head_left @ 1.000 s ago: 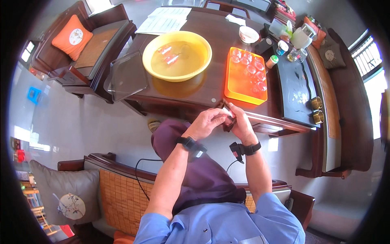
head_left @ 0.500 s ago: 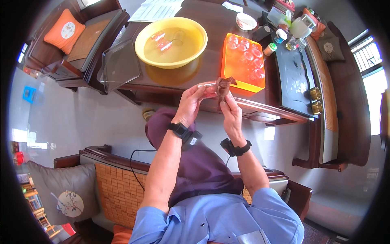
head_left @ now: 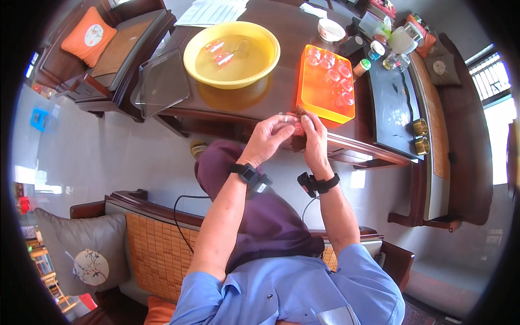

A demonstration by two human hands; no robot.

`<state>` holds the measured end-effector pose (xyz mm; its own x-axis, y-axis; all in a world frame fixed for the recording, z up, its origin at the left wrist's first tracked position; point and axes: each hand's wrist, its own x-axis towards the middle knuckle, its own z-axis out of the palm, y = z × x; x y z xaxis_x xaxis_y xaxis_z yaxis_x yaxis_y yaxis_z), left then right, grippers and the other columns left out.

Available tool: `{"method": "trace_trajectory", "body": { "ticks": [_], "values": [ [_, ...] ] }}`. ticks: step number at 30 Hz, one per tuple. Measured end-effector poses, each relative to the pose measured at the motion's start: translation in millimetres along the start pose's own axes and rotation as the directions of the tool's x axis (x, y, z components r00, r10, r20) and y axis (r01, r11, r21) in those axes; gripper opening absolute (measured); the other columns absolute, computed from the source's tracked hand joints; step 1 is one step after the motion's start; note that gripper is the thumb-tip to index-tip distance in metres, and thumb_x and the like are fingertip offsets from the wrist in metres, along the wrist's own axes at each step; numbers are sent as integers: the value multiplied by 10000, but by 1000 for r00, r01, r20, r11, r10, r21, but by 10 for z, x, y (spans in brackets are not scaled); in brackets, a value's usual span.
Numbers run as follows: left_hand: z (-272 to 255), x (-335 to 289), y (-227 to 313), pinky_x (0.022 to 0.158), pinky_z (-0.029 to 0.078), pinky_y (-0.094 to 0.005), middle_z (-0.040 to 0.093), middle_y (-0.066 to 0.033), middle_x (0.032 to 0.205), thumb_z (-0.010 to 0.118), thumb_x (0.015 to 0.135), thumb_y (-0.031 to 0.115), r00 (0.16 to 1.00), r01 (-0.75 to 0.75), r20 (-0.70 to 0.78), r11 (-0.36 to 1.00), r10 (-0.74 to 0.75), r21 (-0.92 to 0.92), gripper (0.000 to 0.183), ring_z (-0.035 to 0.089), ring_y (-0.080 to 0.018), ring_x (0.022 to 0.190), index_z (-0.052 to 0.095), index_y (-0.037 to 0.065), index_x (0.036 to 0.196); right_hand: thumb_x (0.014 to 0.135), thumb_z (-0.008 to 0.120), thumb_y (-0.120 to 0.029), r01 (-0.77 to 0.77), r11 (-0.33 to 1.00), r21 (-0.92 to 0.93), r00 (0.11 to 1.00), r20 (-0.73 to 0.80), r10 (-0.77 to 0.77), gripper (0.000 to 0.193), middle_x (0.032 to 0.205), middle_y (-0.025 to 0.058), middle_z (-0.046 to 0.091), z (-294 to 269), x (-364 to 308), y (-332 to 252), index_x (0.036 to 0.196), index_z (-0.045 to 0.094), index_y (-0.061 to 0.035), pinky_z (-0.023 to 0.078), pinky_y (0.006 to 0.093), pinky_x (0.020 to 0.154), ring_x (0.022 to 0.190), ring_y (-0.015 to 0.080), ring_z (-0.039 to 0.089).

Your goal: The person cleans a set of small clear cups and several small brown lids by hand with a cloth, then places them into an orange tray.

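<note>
In front of the table edge, my left hand is closed on a small clear drinking glass that looks pinkish. My right hand pinches a brown cloth against that glass. The fingers of both hands meet around it and hide most of it. Just beyond my hands stands an orange tray with a yellow rim, holding several clear glasses. Farther left, a yellow basin of water has a few more glasses lying in it.
A clear plastic lid overhangs the table's left end. Papers and a white bowl lie toward the back. To the right are a dark tea tray, two brass-coloured cups and several bottles and jars. A cable runs by my left arm.
My hands have come closer together. The cloth, which stood up at the glass's end, is now pressed around the glass, and its loose part hangs below my fingers.
</note>
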<state>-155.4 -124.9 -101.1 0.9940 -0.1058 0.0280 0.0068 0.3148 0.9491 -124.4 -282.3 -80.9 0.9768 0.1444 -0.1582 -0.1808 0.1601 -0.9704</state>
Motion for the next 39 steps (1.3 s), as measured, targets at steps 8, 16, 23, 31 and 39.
{"method": "trace_trajectory", "body": {
  "ticks": [8,16,23,31,39],
  "values": [
    [-48,18,-79,915,561,-308,739,-77,1076,677,972,44,989,-122,121,929,84,350,242,703,-152,973,671,-20,1206,1075,466,-378,-171,985,-20,985,19,172,439,941,51,684,-143,-56,28,1290,610,-24,463,217,491,673,99,611],
    [-81,-4,-99,895,538,-275,712,-43,1000,654,992,73,997,-35,68,987,24,155,168,638,-92,932,669,-33,1122,968,571,-106,580,290,-761,778,413,-474,485,1513,247,483,-20,-333,108,1419,518,63,371,450,1166,1434,406,429],
    [-72,-63,24,915,525,-284,711,-40,1006,648,995,68,973,14,229,997,-31,78,167,642,-99,943,673,-19,1135,1031,529,-212,158,869,-470,959,281,-22,419,1228,170,657,-122,-36,-131,1362,592,37,514,303,935,1071,196,634],
    [-116,-18,93,909,519,-311,697,-38,999,620,984,137,986,97,159,934,-44,-344,171,646,-130,913,657,19,1102,1021,448,-119,-175,841,511,945,326,-1,533,1472,152,542,-155,-180,-276,1530,410,34,436,354,1108,1337,224,541],
    [-152,-42,78,879,538,-317,687,-37,1033,651,954,131,970,183,227,873,-86,-453,161,657,-131,931,649,45,1090,987,537,-20,-12,995,103,954,299,-20,451,1325,65,623,-194,-170,-280,1437,511,-38,505,298,989,1184,145,612]
  ]
}}
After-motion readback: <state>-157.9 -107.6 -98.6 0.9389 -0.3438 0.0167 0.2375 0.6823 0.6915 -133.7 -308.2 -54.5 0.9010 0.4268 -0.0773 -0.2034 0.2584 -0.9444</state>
